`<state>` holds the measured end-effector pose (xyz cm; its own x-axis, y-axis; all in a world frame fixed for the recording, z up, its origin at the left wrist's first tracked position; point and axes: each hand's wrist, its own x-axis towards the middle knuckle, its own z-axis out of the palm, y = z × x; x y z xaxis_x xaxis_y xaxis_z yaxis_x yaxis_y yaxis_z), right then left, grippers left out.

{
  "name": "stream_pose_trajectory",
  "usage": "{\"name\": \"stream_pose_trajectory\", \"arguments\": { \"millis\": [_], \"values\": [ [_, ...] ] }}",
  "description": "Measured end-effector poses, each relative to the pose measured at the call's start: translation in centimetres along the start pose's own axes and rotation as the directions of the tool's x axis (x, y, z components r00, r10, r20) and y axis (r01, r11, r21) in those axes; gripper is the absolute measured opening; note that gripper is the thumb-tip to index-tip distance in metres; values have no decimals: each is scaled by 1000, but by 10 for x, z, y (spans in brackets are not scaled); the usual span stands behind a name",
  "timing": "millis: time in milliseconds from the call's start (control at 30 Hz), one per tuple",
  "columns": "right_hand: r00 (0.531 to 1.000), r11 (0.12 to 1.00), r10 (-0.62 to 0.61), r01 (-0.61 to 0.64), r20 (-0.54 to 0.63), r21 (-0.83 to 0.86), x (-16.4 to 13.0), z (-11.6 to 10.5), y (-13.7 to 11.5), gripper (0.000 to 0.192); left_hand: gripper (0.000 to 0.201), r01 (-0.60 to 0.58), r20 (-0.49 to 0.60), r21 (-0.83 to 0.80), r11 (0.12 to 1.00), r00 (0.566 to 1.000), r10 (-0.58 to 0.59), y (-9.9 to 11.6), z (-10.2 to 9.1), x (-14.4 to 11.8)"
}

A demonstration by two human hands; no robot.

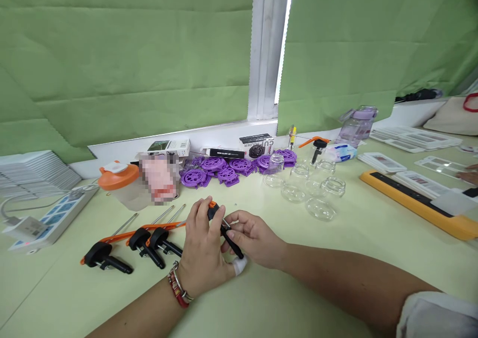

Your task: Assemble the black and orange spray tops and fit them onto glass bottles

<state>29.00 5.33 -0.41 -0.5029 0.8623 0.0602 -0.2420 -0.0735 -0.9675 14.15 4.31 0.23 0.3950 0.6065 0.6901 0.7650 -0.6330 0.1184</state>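
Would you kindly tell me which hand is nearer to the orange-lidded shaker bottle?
Left. The left hand is to the right of the orange-lidded shaker bottle and lower in the view; the right hand is farther right, beyond the left.

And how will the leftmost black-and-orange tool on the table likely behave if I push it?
The tool would probably stay stiff, as its metal rod looks straight. Its rounded handle might roll slightly, but the wide black head should likely stop it, so it may pivot instead.

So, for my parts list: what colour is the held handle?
The handle is black in the head view.
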Motion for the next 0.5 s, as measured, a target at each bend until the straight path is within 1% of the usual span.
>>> {"name": "stream_pose_trajectory", "arguments": {
  "millis": [100, 167, 333, 500],
  "values": [
    [1000, 1000, 1, -1, 18, 7, 1, -1, -2, 37, 86, 5, -2, -4, 1000, 1000, -5, 0, 0, 0],
    [999, 1000, -20, 20, 25, -4, 0, -1, -1, 36, 86, 21, 1, -8, 1000, 1000, -21, 1, -1, 0],
    [994, 987, -105, 109, 41, -119, -1, -3, 7, 27, 85, 48, 13, -16, 999, 999, -48, 2, -2, 0],
    [991, 977, -120, 129, 58, -172, -3, -4, 12, 22, 85, 54, 20, -23, 998, 998, -53, 3, -2, 0]
  ]
}}
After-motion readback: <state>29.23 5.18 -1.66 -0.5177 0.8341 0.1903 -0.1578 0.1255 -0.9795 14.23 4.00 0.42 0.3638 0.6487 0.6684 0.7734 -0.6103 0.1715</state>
